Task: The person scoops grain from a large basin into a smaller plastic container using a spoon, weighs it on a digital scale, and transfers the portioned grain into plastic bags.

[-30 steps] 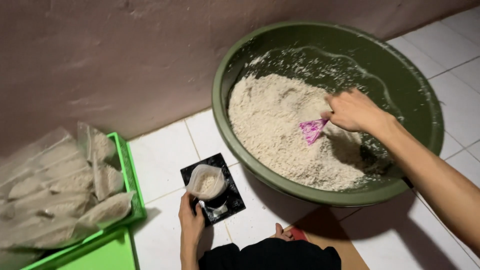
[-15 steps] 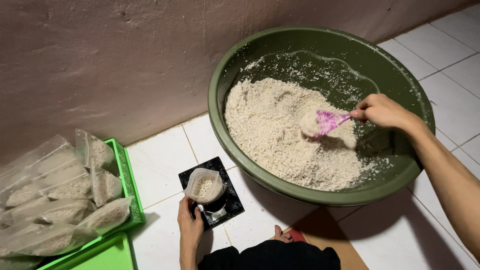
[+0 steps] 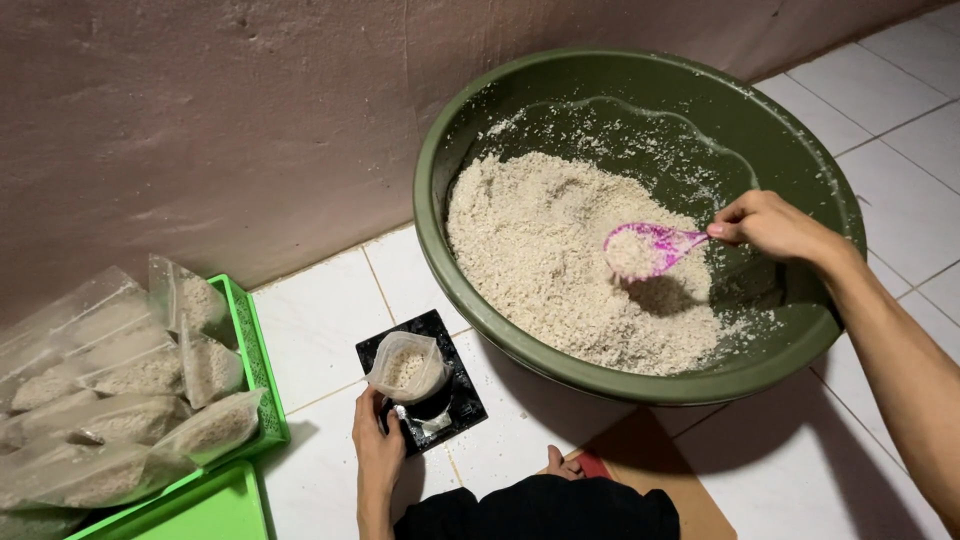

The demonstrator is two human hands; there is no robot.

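Observation:
A big green basin (image 3: 640,385) on the white tiled floor holds a heap of pale grain (image 3: 550,250). My right hand (image 3: 765,225) grips the handle of a pink scoop (image 3: 645,248), which is lifted over the heap with grain in its bowl. My left hand (image 3: 378,450) holds the edge of a small clear plastic bag (image 3: 405,367), partly filled with grain. The bag stands open on a small black scale (image 3: 445,400) in front of the basin.
A bright green tray (image 3: 255,370) at the left carries several filled clear bags (image 3: 110,400). A brownish wall (image 3: 200,120) runs behind. My dark-clothed knee (image 3: 540,510) and a brown mat (image 3: 650,450) lie at the bottom.
The right hand has lifted the pink scoop out of the grain, now loaded, and drawn it slightly toward the basin's middle. The left hand stays at the bag.

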